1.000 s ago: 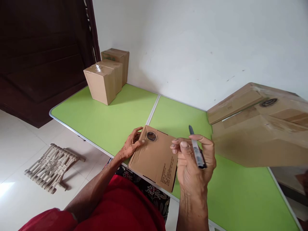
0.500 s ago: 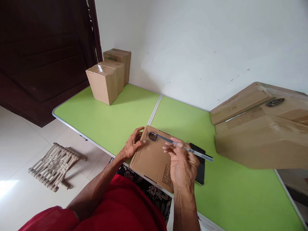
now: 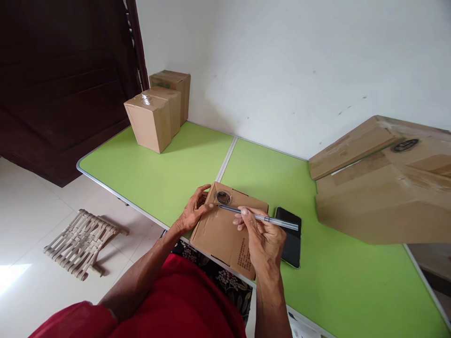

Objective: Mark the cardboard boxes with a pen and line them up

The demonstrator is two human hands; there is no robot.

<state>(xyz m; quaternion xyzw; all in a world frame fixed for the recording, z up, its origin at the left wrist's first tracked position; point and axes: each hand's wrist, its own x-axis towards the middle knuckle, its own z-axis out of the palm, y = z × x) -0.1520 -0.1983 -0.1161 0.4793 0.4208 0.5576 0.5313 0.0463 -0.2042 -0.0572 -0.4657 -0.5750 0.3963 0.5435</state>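
A flat cardboard piece (image 3: pixel 221 230) with a round dark mark near its far left corner lies at the near edge of the green table (image 3: pixel 158 169). My left hand (image 3: pixel 192 213) rests on its left edge, fingers curled over the corner. My right hand (image 3: pixel 262 237) pinches a grey pen (image 3: pixel 268 219), held nearly level, with its tip down on the cardboard just below the round mark.
A black phone (image 3: pixel 291 237) lies right of the cardboard. Two sealed cardboard boxes (image 3: pixel 157 110) stand at the far left corner. Large flattened cartons (image 3: pixel 380 188) pile up at the right. A folding woven stool (image 3: pixel 82 237) sits on the white floor.
My right hand turned the pen from upright to nearly level and brought its tip down onto the cardboard near the round mark. The phone came into sight. My left hand stayed put.
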